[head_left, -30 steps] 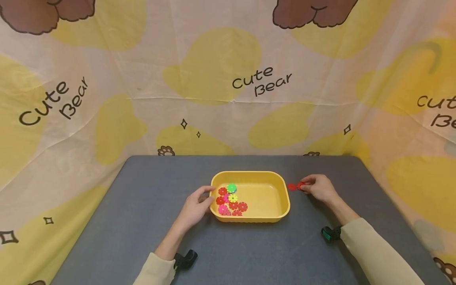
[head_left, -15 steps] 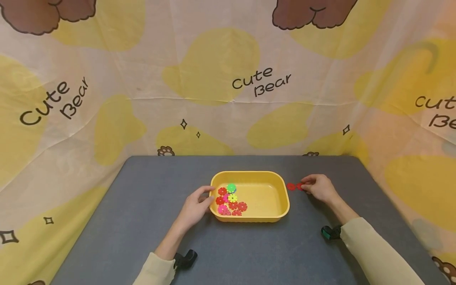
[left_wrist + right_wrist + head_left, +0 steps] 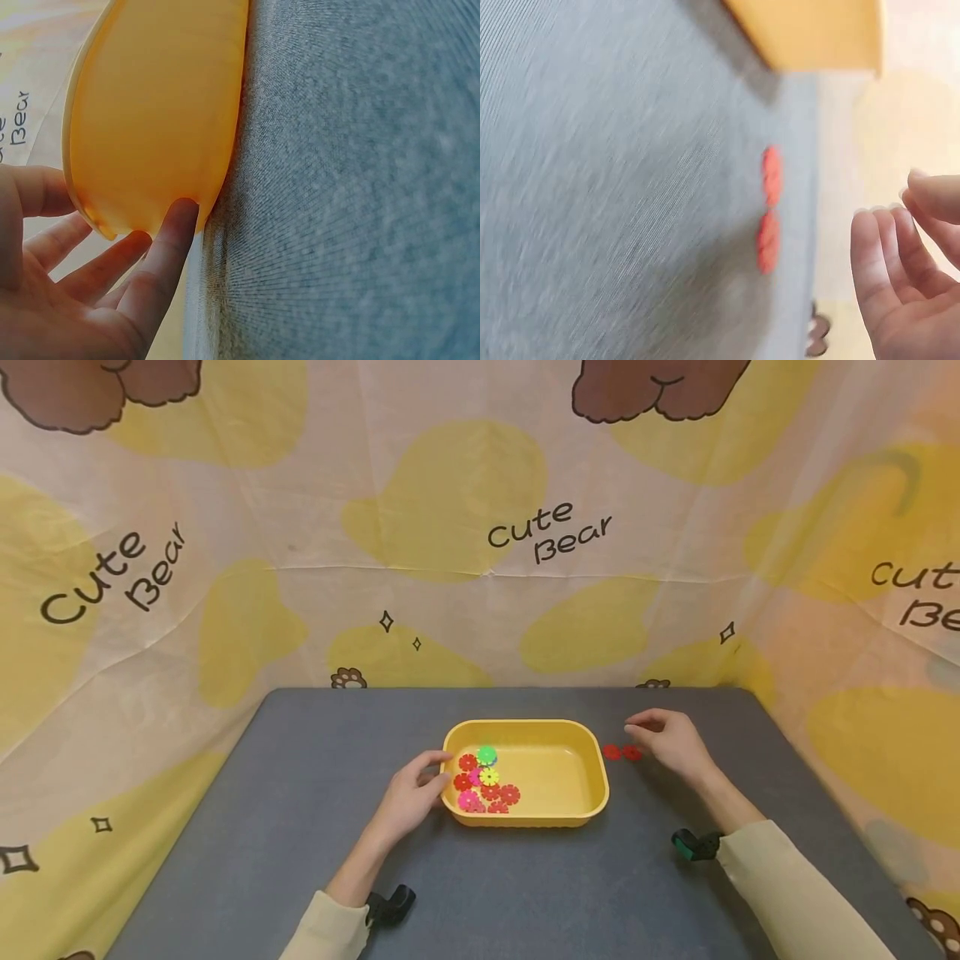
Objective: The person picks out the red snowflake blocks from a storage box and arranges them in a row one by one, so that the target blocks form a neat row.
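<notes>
A yellow plastic tray (image 3: pixel 551 781) stands mid-table, with several flower-shaped plastic discs, red, pink, green and yellow, at its left end. My left hand (image 3: pixel 408 793) holds that end; in the left wrist view, fingertips (image 3: pixel 180 214) touch the outer wall and one digit disappears behind the rim. To the right of the tray two red flower-shaped discs (image 3: pixel 622 752) lie edge to edge on the table, meeting in the right wrist view. My right hand (image 3: pixel 671 743) hovers just above and right of them, fingers loosely bent and holding nothing.
The grey tabletop (image 3: pixel 525 893) runs back to a patterned cloth backdrop (image 3: pixel 442 527) that also hangs at both sides. A black wrist device (image 3: pixel 392 906) sits on the left wrist, and another (image 3: pixel 696 845) on the right.
My right hand has let go of the right-hand red disc and lifted up and slightly away. Both red discs stay on the table. My left hand and the tray have hardly moved.
</notes>
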The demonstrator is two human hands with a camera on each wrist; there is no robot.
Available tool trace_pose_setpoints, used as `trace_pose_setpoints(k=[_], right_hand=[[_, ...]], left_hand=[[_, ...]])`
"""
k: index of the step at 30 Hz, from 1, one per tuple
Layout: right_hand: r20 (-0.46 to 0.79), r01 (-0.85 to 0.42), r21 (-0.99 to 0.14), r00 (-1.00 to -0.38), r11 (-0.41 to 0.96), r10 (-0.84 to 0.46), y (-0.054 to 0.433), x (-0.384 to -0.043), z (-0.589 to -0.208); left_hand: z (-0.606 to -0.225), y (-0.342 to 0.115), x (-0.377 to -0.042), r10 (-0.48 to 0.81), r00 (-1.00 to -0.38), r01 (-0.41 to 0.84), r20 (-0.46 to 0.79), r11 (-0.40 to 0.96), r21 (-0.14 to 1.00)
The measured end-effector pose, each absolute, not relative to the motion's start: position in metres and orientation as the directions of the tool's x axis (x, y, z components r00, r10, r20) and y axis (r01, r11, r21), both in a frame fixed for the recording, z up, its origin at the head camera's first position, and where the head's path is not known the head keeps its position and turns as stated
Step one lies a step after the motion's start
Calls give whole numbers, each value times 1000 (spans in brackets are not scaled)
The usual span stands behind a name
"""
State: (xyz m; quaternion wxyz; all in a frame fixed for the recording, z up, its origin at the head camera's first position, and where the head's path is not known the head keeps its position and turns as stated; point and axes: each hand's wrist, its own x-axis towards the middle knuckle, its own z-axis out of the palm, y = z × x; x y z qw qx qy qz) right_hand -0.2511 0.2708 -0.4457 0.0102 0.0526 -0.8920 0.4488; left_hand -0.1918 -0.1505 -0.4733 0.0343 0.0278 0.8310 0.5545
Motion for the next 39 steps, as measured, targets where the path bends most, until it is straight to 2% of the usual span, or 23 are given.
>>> trace_pose_setpoints(k=[11, 19, 32, 39], right_hand=[[112, -173, -813, -983, 556, -142, 233, -239, -421], [100, -198, -839, -972, 508, -214, 205, -232, -411], [127, -282, -843, -931, 457, -341, 169, -225, -422], [124, -316, -812, -915, 491, -384, 151, -224, -431]], left_hand=[[-476, -152, -192, 95, -995, 16, -20, 372, 928], [-476, -152, -192, 100, -995, 13, -25, 365, 931], [-475, -151, -192, 95, -995, 9, -28, 371, 929], [-475, -151, -193, 96, -995, 9, -29, 375, 927]])
